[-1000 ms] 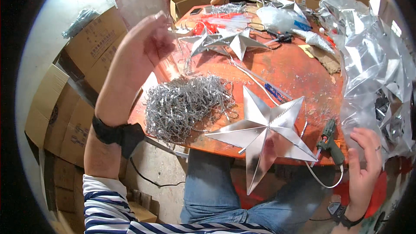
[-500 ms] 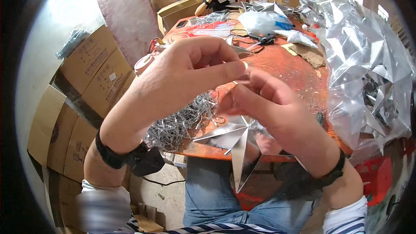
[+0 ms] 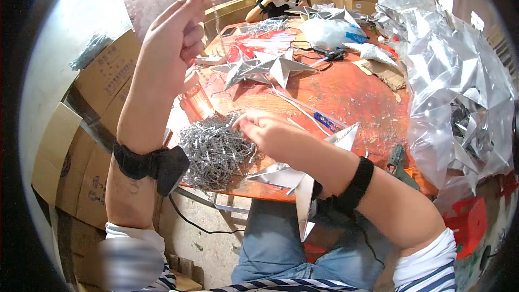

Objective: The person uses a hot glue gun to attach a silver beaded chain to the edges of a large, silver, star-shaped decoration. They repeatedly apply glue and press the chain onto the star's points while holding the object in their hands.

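Note:
My left hand (image 3: 181,38) is raised at the upper left, its fingers pinched together. A thin silvery tinsel strand (image 3: 218,21) hangs from its fingertips, blurred. Lower down, my right hand (image 3: 265,132) has thumb and fingers closed at the upper right edge of a tangled silver tinsel pile (image 3: 213,154); what it pinches is too small to make out. Under my right forearm a shiny silver star (image 3: 304,194) lies at the table's front edge, one point jutting over it and part of it covered by the arm.
More silver stars (image 3: 278,70) lie mid-table, behind a blue-handled tool (image 3: 326,121). A pinkish clear container (image 3: 194,97) stands left of them. Large plastic-wrapped stars (image 3: 454,81) fill the right side. Cardboard boxes (image 3: 105,75) stack at left. Another person (image 3: 278,2) sits across the table (image 3: 373,103).
My hands, close together before, have parted. The left has risen up and left with the strand; the right has moved left and down to the tinsel pile, uncovering the stars mid-table.

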`<state>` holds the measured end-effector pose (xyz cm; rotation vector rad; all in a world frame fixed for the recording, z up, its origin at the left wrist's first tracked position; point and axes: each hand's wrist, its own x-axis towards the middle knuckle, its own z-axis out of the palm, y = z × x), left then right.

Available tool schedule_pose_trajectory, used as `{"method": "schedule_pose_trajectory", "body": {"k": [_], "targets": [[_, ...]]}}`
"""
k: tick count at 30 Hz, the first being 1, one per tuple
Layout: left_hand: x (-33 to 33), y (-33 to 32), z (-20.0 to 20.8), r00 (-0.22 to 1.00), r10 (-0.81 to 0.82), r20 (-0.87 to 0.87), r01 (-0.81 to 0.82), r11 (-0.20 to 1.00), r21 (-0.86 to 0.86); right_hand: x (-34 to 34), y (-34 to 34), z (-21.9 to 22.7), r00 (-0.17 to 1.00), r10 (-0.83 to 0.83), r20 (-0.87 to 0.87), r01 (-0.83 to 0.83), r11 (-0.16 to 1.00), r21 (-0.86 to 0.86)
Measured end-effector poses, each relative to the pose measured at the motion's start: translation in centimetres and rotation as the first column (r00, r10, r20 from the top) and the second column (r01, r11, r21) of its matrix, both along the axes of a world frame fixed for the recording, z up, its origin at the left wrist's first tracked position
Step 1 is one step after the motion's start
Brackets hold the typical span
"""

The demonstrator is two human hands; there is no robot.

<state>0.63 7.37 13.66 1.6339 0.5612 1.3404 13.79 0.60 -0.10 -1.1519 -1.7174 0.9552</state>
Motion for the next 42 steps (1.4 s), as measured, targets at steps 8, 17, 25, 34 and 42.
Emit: {"method": "schedule_pose_trajectory", "body": {"k": [8,17,25,34,42], "targets": [[1.3,-7.4,-1.3,0.811,-0.374,-0.451,0.426,0.904,0.017,2.8,-6.8,5.9,0.833,0.104,-0.543,0.085,0.946,0.312],[4.6,-11.5,-4.0,0.476,-0.553,-0.684,0.515,0.806,-0.293,8.2,-18.6,4.3,0.878,-0.182,-0.442,0.054,0.956,-0.287],[5.9,-9.0,-8.2,0.296,-0.641,-0.708,0.462,0.745,-0.481,12.5,-21.7,0.3,0.866,-0.441,-0.236,0.357,0.875,-0.326],[5.1,-7.0,-10.8,0.316,-0.780,-0.540,0.391,0.625,-0.675,13.1,-20.2,-1.8,0.860,-0.464,-0.211,0.392,0.867,-0.308],[5.2,-5.7,-10.9,0.418,-0.832,-0.364,0.309,0.507,-0.804,12.8,-20.5,-2.1,0.875,-0.470,-0.112,0.433,0.866,-0.251]]}}
